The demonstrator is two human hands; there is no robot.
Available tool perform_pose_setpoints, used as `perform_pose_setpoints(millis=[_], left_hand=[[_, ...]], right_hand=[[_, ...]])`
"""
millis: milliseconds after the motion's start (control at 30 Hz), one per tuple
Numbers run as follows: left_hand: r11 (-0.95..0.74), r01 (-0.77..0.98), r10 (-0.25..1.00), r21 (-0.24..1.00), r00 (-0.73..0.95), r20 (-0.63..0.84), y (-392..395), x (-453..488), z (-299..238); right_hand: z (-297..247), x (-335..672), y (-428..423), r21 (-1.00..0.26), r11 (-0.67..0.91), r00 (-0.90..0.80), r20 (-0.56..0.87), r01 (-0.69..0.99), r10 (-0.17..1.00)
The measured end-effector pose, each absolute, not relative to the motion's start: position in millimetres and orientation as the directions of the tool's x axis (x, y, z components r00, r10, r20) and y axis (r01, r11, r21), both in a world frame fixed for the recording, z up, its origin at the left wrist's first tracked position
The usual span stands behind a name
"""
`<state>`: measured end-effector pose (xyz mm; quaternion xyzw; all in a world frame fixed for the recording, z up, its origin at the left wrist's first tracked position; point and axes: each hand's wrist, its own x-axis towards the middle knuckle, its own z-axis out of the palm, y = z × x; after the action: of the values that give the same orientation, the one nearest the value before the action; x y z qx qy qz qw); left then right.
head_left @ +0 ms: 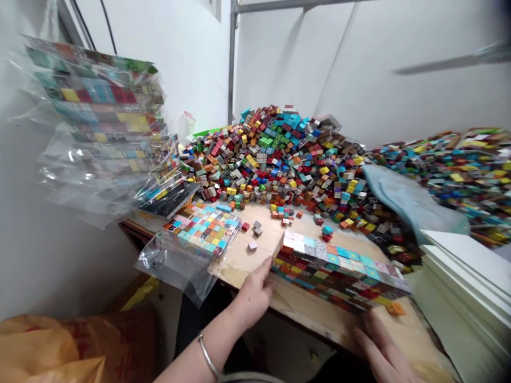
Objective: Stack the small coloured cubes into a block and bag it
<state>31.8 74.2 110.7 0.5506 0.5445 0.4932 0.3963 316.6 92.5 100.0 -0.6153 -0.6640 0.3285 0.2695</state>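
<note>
A flat slab of small coloured cubes (339,271), packed several layers deep, lies tilted on the wooden tabletop (255,255). My left hand (253,295), with a silver bangle on the wrist, presses its fingers against the slab's left end. Fingers of my right hand (379,348) lie stretched out by the slab's near right corner, touching or nearly touching it. Neither hand grips anything.
A huge heap of loose coloured cubes (279,154) fills the back of the table and runs on to the right (459,170). A bagged sheet of cubes (202,229) lies left, more bagged sheets (99,117) stacked behind. White boards (467,276) at right, an orange bag (59,346) lower left.
</note>
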Motion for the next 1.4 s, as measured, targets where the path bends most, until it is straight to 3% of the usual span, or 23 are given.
perform_pose_setpoints(millis=[167, 367, 600, 1100, 1400], left_hand=[[-0.132, 0.137, 0.987, 0.982, -0.076, 0.144, 79.7, 29.7, 111.6], [-0.152, 0.075, 0.983, 0.985, -0.096, 0.159, 95.0, 29.8, 103.3], [-0.151, -0.012, 0.989, 0.988, -0.005, 0.151, 112.5, 32.3, 114.8], [-0.251, 0.066, 0.967, 0.966, 0.067, 0.247, 130.5, 27.0, 131.4], [-0.220, 0.055, 0.972, 0.974, 0.095, 0.214, 133.9, 25.2, 129.6]], right_hand=[[91.2, 298.8, 92.6, -0.835, -0.042, 0.019, -0.038, 0.548, 0.999], [90.3, 289.3, 96.8, -0.957, -0.012, -0.035, -0.023, 0.288, 0.999], [115.3, 288.3, 113.5, -0.986, 0.036, -0.131, 0.014, 0.162, 0.991], [133.1, 291.9, 133.7, -0.981, -0.077, -0.163, -0.107, 0.178, 0.981], [134.3, 295.2, 138.7, -0.968, -0.064, -0.177, -0.110, 0.243, 0.978]])
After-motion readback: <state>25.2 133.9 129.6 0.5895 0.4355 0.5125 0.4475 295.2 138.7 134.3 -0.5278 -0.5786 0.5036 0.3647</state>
